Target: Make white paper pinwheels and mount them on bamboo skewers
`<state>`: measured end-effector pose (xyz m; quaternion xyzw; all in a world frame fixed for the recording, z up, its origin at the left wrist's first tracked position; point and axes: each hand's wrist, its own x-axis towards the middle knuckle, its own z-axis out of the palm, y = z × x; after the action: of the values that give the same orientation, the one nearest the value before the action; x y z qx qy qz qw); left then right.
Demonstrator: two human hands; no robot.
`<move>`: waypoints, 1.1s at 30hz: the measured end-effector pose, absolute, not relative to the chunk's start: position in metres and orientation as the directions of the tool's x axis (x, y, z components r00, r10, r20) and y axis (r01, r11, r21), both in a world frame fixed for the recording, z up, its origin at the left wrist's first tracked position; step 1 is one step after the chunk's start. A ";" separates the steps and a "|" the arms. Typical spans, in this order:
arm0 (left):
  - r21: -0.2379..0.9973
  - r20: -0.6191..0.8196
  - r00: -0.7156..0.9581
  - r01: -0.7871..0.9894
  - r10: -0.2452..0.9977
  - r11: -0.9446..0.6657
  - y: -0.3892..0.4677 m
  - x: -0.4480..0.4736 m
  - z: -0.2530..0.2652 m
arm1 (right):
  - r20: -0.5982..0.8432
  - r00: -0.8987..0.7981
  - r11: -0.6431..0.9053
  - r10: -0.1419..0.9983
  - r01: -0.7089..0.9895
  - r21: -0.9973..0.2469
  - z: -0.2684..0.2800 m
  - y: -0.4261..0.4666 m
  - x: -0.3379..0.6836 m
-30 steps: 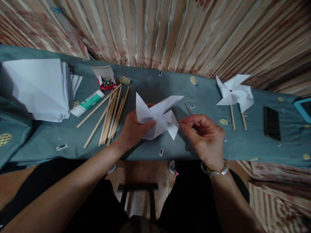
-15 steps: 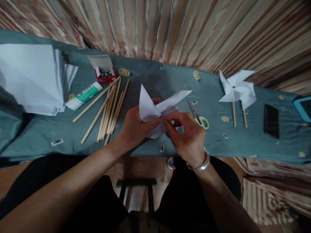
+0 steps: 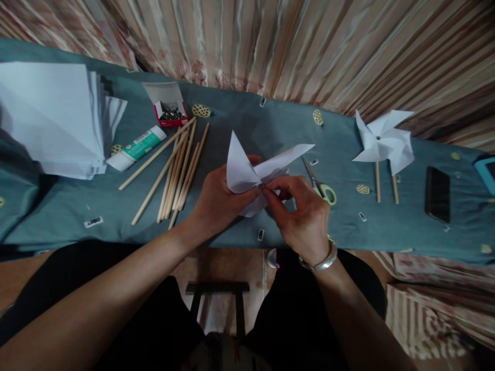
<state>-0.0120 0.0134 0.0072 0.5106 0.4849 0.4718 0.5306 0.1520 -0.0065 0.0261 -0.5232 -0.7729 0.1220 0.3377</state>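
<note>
A white paper pinwheel (image 3: 240,170) with raised blades is held over the table. My left hand (image 3: 218,201) is closed round its left side, thumb pressed near the middle and the other fingers behind the paper. At the pinwheel's centre my right hand (image 3: 303,212) makes a pinch with thumb and forefinger, touching the paper. Whatever lies between those fingertips is too small to make out. Just right of my right hand lie scissors (image 3: 328,194) with pale green handles. Several wooden sticks (image 3: 174,180) lie left of my left hand.
An open red box (image 3: 172,113) of small metal pieces stands behind the sticks, beside a green-and-white tube (image 3: 139,148). Stacked white paper (image 3: 50,118) lies far left. To the right are pinwheels on sticks (image 3: 382,139), a dark phone (image 3: 438,193) and a blue-edged device (image 3: 487,172).
The whole view has shifted slightly, so things appear a little further right. Both hands keep their hold at the pinwheel's centre, with only slight finger movement.
</note>
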 end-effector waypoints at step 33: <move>0.996 -0.043 0.059 -0.079 0.997 0.048 0.017 -0.011 0.000 | 0.340 -0.176 0.365 0.924 0.674 -0.643 0.028 -0.006 0.149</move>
<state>-0.0106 0.0171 0.0000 0.4820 0.4762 0.4936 0.5451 0.1493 -0.0056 0.0277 -0.5352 -0.7461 0.1762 0.3546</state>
